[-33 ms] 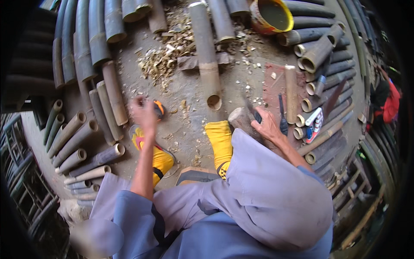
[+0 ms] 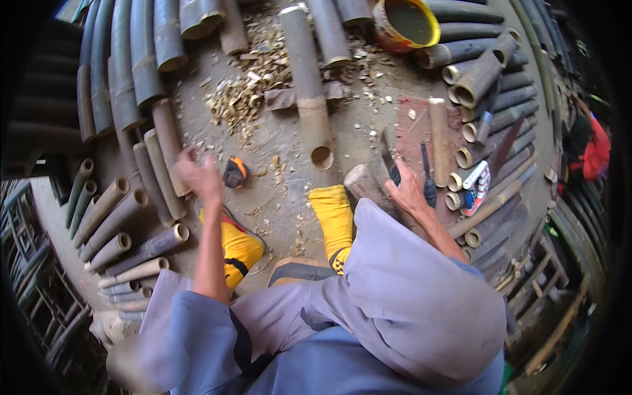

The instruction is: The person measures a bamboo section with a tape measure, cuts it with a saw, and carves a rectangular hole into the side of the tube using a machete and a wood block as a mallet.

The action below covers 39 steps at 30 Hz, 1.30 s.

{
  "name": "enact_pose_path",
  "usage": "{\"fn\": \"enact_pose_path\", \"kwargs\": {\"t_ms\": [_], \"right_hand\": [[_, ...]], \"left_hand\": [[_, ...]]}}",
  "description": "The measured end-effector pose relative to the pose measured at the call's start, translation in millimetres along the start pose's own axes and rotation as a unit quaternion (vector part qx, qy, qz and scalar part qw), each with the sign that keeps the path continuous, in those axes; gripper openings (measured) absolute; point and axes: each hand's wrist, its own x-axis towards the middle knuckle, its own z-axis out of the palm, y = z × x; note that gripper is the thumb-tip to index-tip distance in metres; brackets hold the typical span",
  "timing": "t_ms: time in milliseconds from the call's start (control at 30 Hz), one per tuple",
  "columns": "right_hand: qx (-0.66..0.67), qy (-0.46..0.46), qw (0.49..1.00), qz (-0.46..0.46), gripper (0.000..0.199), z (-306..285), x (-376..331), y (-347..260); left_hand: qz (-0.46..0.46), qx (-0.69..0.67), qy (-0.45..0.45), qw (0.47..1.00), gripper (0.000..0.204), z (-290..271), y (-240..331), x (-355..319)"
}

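My right hand (image 2: pixel 409 191) is closed round the black ribbed handle of a knife (image 2: pixel 387 146), whose blade points away from me. Just left of that hand lies a short log (image 2: pixel 361 182), beside my yellow-covered right foot. My left hand (image 2: pixel 201 176) hovers over the ground by the bamboo on the left; motion smears its fingers, so their grip is unclear. Near it sits a small black-and-orange object (image 2: pixel 236 172), perhaps a tape measure. Ahead, a thick bamboo tube (image 2: pixel 309 99) rests across a dark block (image 2: pixel 283 100), its open end toward me.
Bamboo tubes (image 2: pixel 141 59) lie in rows on the left, with more tubes (image 2: pixel 513 102) stacked at right. Shavings (image 2: pixel 243 99) cover the ground ahead. A yellow-rimmed bucket (image 2: pixel 407 26) holds liquid. A black-handled tool (image 2: pixel 428 184) lies right of my hand. Another person in red (image 2: pixel 596 148) is far right.
My left hand has shifted left and slightly down, away from the black-and-orange object, which now shows fully. The knife blade in my right hand has tipped more upright.
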Motion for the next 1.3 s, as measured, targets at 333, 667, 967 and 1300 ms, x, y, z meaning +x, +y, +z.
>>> {"fn": "enact_pose_path", "kwargs": {"t_ms": [333, 667, 967, 1300], "right_hand": [[-0.115, 0.191, 0.973, 0.062, 0.044, 42, 4, 69], [-0.105, 0.31, 0.945, 0.029, 0.053, 29, -3, 55], [-0.178, 0.323, 0.911, 0.184, 0.072, -11, -8, 103], [-0.099, 0.206, 0.941, 0.251, 0.061, -41, 0, 89]], "left_hand": [[-0.015, 0.36, 0.046, 0.932, 0.08, 2, -81, 70], [-0.098, -0.011, -0.104, 0.99, 0.077, -24, -64, 51], [-0.163, -0.244, -0.186, 0.938, 0.048, -18, -68, 54], [-0.105, -0.045, -0.144, 0.983, 0.066, -5, -96, 61]]}}
